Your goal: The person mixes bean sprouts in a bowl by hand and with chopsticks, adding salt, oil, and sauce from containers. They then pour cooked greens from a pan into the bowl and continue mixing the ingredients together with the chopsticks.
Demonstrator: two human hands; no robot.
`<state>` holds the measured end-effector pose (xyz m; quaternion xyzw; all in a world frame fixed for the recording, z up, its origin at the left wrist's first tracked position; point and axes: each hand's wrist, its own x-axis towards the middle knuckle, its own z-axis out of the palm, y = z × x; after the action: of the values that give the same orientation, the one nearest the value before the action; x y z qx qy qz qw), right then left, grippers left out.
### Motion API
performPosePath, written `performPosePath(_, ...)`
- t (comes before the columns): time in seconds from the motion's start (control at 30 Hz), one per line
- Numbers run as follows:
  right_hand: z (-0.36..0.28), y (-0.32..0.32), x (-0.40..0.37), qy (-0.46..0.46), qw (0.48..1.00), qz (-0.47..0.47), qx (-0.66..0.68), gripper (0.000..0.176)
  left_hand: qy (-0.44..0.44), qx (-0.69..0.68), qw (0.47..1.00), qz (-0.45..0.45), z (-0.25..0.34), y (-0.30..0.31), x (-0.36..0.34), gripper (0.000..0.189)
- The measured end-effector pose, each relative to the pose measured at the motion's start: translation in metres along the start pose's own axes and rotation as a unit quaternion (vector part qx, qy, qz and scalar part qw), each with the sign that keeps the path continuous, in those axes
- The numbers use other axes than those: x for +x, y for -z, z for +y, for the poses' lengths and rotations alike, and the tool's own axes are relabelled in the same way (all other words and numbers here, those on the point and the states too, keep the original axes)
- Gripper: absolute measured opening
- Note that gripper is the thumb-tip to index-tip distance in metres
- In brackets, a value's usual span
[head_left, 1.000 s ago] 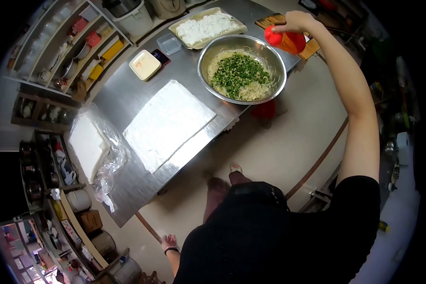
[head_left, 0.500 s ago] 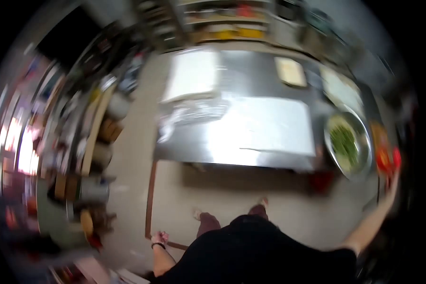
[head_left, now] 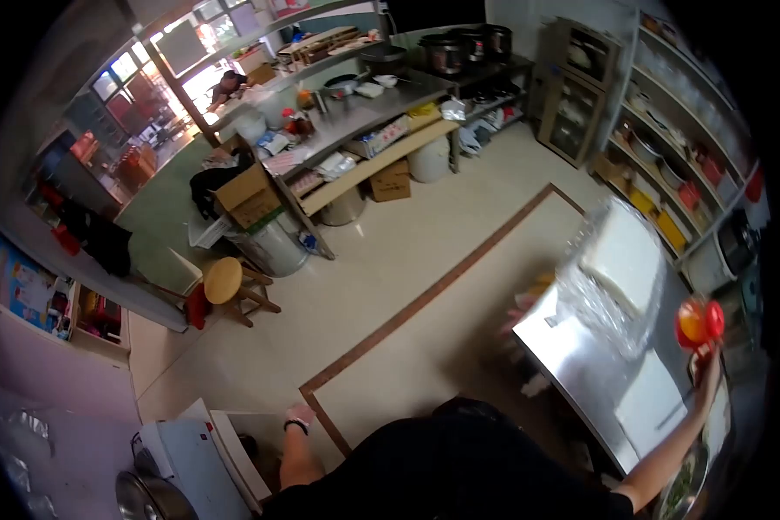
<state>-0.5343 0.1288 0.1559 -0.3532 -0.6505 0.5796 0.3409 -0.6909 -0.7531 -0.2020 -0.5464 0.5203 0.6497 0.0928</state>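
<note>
My right hand [head_left: 709, 368] is stretched out to the far right, shut around an orange squeeze bottle with a red cap [head_left: 698, 323], held above the steel table [head_left: 572, 364]. A stack of white sheets in clear plastic [head_left: 624, 256] lies on the table, with a flat white sheet [head_left: 659, 403] nearer to me. At the bottom right edge, the metal bowl of chopped greens [head_left: 686, 487] is only partly in view. My left hand [head_left: 299, 419], with a dark wristband, hangs at my side over the floor, holding nothing.
A long steel counter [head_left: 381, 113] with pots, boxes and tubs underneath runs along the far side. A wooden stool [head_left: 225, 282] stands on the open floor to the left. Shelves of dishes [head_left: 676, 156] line the right wall. A white appliance [head_left: 191, 459] sits by my left hand.
My head has swung left, away from the table and toward the room. The table and bowl slid to the right edge. My right hand still holds the bottle out over the table.
</note>
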Motion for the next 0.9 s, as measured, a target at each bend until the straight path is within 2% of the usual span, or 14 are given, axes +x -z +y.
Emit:
performPosePath(0.03, 0.028, -0.042, 0.042, 0.002, 0.999, 0.002, -0.039, 0.044, 0.013, 0.001, 1.0, -0.006, 0.003, -0.008, 0.011, 0.019)
performPosePath(0.1, 0.016, -0.191, 0.065, -0.023, 0.988, -0.13, -0.08, 0.046, 0.04, 0.003, 0.999, -0.015, 0.005, -0.023, 0.031, 0.022)
performPosePath(0.2, 0.008, -0.419, 0.071, -0.028, 0.965, -0.259, -0.001, 0.041, 0.087, 0.001, 0.996, -0.011, 0.005, -0.036, 0.058, 0.026)
performPosePath(0.23, 0.004, -0.501, 0.062, -0.023, 0.973, -0.223, 0.056, 0.042, 0.099, -0.004, 0.995, -0.005, 0.006, -0.039, 0.064, 0.028)
performPosePath(0.27, 0.026, -0.557, 0.098, -0.029, 0.934, -0.355, -0.003, 0.045, 0.105, -0.014, 0.994, -0.009, 0.008, -0.038, 0.07, 0.026)
performPosePath(0.3, 0.025, -0.625, 0.101, -0.016, 0.91, -0.413, -0.024, 0.049, 0.108, -0.026, 0.994, -0.013, 0.006, -0.036, 0.077, 0.025)
performPosePath(0.33, 0.031, -0.695, 0.107, -0.02, 0.904, -0.425, -0.036, 0.053, 0.056, -0.156, 0.986, 0.014, -0.011, -0.037, 0.094, 0.024)
performPosePath(0.37, 0.045, -0.767, 0.116, -0.023, 0.897, -0.439, -0.048, 0.056, 0.068, -0.182, 0.977, -0.092, -0.006, -0.026, 0.099, 0.023)
performPosePath(0.47, 0.088, -0.971, 0.132, 0.007, 0.864, -0.499, -0.066, 0.064, 0.108, -0.155, 0.98, 0.055, 0.031, -0.066, 0.104, 0.022)
performPosePath(0.53, 0.105, -1.089, 0.124, 0.012, 0.869, -0.493, -0.045, 0.065, 0.124, -0.151, 0.976, 0.094, 0.077, -0.104, 0.112, 0.022)
performPosePath(0.63, 0.137, -1.225, 0.114, 0.009, 0.876, -0.48, -0.055, 0.063, 0.123, -0.15, 0.975, 0.11, 0.142, -0.152, 0.127, 0.022)
performPosePath(0.73, 0.121, -1.308, 0.099, -0.012, 0.874, -0.481, -0.061, 0.057, 0.106, -0.156, 0.977, 0.102, 0.196, -0.189, 0.139, 0.022)
performPosePath(0.8, 0.143, -1.368, 0.103, -0.021, 0.867, -0.491, -0.079, 0.053, 0.094, -0.153, 0.979, 0.095, 0.228, -0.209, 0.144, 0.021)
performPosePath(0.9, 0.126, -1.398, 0.095, -0.016, 0.863, -0.501, -0.071, 0.051, 0.082, -0.139, 0.984, 0.075, 0.261, -0.228, 0.158, 0.021)
